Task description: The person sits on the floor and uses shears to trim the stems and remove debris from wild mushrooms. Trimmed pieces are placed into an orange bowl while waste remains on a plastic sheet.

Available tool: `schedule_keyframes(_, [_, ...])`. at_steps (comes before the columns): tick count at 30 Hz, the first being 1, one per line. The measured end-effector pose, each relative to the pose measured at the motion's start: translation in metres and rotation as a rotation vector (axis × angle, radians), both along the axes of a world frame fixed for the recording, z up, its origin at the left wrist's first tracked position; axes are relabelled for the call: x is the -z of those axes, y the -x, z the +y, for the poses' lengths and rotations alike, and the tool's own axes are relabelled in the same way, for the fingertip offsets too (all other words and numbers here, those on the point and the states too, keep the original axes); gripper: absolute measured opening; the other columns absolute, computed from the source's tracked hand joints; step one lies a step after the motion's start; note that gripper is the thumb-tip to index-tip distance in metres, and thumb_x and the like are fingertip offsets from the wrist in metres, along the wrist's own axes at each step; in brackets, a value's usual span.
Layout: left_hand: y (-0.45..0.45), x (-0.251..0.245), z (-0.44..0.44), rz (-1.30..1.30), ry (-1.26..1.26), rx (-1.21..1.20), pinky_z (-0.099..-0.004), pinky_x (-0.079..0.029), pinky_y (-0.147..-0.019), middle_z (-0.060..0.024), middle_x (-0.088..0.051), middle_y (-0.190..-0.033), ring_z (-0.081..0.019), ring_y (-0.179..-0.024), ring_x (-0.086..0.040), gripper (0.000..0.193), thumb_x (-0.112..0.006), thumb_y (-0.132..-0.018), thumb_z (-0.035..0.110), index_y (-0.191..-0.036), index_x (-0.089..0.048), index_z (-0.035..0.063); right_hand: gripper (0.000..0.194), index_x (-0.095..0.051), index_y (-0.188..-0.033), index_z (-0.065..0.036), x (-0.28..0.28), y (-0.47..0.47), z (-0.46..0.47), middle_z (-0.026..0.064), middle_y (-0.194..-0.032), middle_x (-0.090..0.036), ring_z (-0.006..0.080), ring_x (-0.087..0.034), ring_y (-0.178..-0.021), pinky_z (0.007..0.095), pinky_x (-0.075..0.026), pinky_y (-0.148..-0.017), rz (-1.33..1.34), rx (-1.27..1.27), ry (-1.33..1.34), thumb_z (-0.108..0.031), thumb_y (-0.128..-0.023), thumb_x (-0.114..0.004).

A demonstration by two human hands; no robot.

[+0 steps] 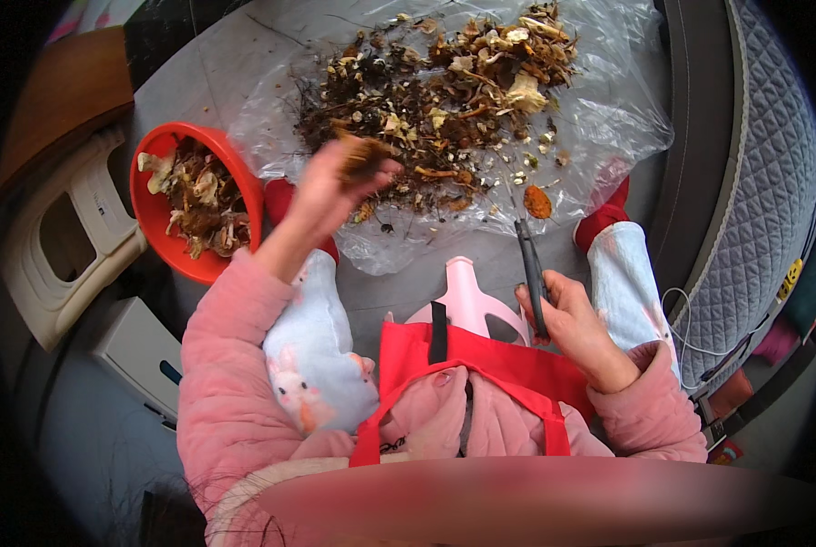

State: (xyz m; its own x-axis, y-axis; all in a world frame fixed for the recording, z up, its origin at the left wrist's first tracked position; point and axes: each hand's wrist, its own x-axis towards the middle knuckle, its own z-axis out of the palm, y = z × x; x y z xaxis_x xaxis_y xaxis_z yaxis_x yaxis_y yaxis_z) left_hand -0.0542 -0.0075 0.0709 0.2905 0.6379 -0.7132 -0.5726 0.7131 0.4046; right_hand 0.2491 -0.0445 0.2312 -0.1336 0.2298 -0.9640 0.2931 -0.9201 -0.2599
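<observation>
My left hand [333, 181], blurred by motion, grips a brown mushroom clump [363, 158] above the near left side of a heap of mushrooms and dark debris [442, 116]. The heap lies on a clear plastic sheet [606, 109] on the floor. In my right hand [572, 321] are dark-handled scissors [531, 267], their thin blades pointing away from me over the sheet's near edge. An orange-brown mushroom cap [537, 202] lies close beside the blades. To the left, a red plastic basin [237, 154] contains several pale and brown mushrooms [199, 198].
A pink plastic frame [473, 301] stands between my legs. Beige plastic furniture [73, 225] and a white box [141, 355] are at the left. At the right is a seat with a quilted grey cover [777, 137], with a white cable [695, 345] hanging beside it.
</observation>
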Motion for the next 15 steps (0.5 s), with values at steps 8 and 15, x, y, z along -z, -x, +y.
schedule_keyframes(8, [0.206, 0.012, -0.043, 0.676, -0.058, -0.733, -0.0403, -0.053, -0.086, -0.0216, -0.053, -0.118, -0.0338, -0.106, -0.057, 0.036, -0.035, -0.098, 0.018, -0.124, -0.041, -0.0055, 0.017, -0.051, -0.085, -0.003, -0.02, -0.011, 0.01, -0.001, -0.062, -0.049, 0.0054, -0.046, -0.051, 0.019, -0.037, -0.046, 0.081, 0.113, 0.041, -0.018, -0.088, -0.058])
schedule_keyframes(15, [0.182, -0.017, -0.051, 1.117, 0.229, -0.654, -0.0324, -0.052, -0.07, -0.0163, -0.052, -0.118, -0.0279, -0.094, -0.059, 0.038, -0.04, -0.097, 0.021, -0.129, -0.036, 0.0011, 0.016, -0.051, -0.088, -0.003, -0.032, -0.019, 0.017, 0.0, -0.063, -0.049, 0.0061, -0.047, -0.051, 0.019, -0.038, -0.046, 0.147, 0.174, 0.02, -0.018, -0.089, -0.057])
